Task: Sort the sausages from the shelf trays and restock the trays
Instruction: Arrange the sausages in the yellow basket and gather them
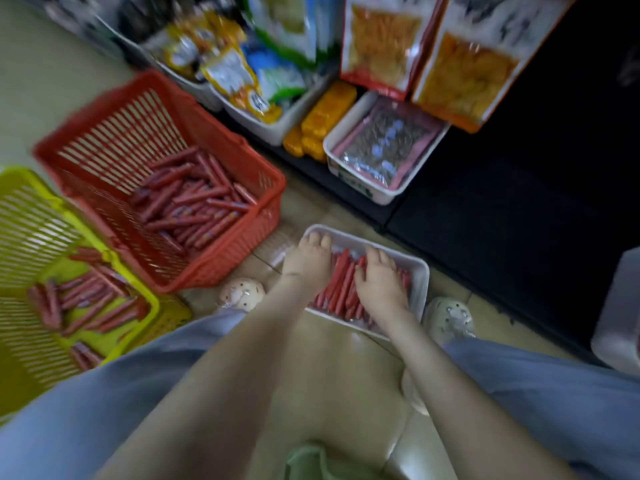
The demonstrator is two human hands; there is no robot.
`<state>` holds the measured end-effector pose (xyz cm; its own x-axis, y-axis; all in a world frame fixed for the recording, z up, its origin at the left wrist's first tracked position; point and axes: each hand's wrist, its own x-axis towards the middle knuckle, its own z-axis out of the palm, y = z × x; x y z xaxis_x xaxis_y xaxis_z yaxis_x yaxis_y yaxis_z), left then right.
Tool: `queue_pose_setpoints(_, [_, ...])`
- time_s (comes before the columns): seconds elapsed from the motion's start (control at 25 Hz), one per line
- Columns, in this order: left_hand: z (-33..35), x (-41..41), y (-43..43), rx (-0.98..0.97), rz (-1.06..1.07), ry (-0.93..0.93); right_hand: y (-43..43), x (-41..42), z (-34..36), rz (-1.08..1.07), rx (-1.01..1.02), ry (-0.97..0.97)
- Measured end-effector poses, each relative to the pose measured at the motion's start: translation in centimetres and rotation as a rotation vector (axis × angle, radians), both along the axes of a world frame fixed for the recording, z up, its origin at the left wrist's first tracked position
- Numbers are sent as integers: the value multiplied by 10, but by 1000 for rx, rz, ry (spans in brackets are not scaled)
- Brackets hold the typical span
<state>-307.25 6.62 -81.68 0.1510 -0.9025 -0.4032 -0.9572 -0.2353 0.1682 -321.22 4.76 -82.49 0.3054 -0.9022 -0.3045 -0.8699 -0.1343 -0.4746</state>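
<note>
Left hand (308,263) and right hand (380,284) covered a white tray (420,269) of sausages (341,278) on the floor (332,368).
Right fingers (375,256) lay spread; left fingers (317,239), together, perhaps gripped the rim. A red basket (104,140) of sausages stood left.

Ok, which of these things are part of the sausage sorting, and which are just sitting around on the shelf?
In the job: white tray, sausages in it, red basket and yellow-green basket holding more, left hand and right hand at the tray.
Lying about: orange packs, bin of silvery packets, snack bags on the shelf.
</note>
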Motion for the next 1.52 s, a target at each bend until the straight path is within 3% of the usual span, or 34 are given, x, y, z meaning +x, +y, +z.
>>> queue_pose_setpoints(0.2, [135,57,49,-290,26,-52,30,53,127,142,-228,-202])
queue_pose_setpoints(0.36, [199,123,128,-505,174,-44,68,119,199,374,-341,-246])
queue_pose_setpoints(0.6, [189,218,250,-408,485,-161,108,218,232,765,-430,-180])
queue_pose_setpoints(0.76, [120,280,291,-223,736,-147,127,308,172,943,-398,-108])
queue_pose_setpoints(0.96, [-8,342,314,-40,833,-119,169,407,22,1233,-300,12])
queue_pose_setpoints(1.16, [-130,370,307,220,721,-59,171,446,-111,1489,-326,336])
queue_pose_setpoints(1.32, [-189,361,309,425,470,34,164,461,-160,1612,-376,589])
queue_pose_setpoints(1.4, [-202,353,311,460,401,-13,167,466,-170,1586,-389,598])
queue_pose_setpoints(1.52, [-205,357,311,403,390,-132,177,472,-174,1492,-518,397])
